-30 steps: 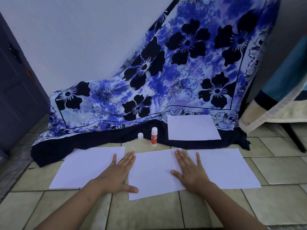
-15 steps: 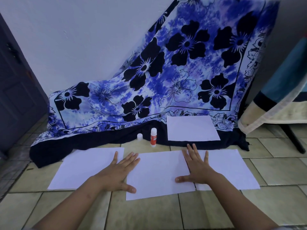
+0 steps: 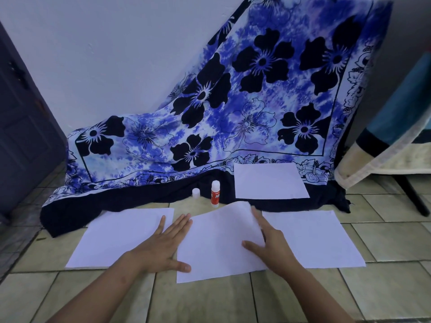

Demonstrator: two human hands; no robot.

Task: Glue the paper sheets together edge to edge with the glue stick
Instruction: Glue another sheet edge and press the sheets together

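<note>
Three white paper sheets lie side by side on the tiled floor: a left sheet (image 3: 121, 236), a middle sheet (image 3: 219, 243) and a right sheet (image 3: 314, 238). Another sheet (image 3: 268, 180) rests farther back on the cloth. The glue stick (image 3: 215, 193) stands upright behind the middle sheet, uncapped, with its white cap (image 3: 196, 192) just to its left. My left hand (image 3: 161, 248) lies flat, fingers spread, across the left sheet's right edge, its thumb on the middle sheet. My right hand (image 3: 275, 248) grips the middle sheet's right edge, which is raised off the floor and curled.
A blue floral cloth (image 3: 233, 113) drapes down the wall onto the floor behind the sheets. A dark door (image 3: 21, 127) stands at the left. At the right, a covered piece of furniture (image 3: 396, 141) with a black leg (image 3: 412, 197) overhangs the floor.
My right hand went from lying flat over the seam between the middle and right sheets to gripping the middle sheet's right edge and lifting it. My left hand stayed put.
</note>
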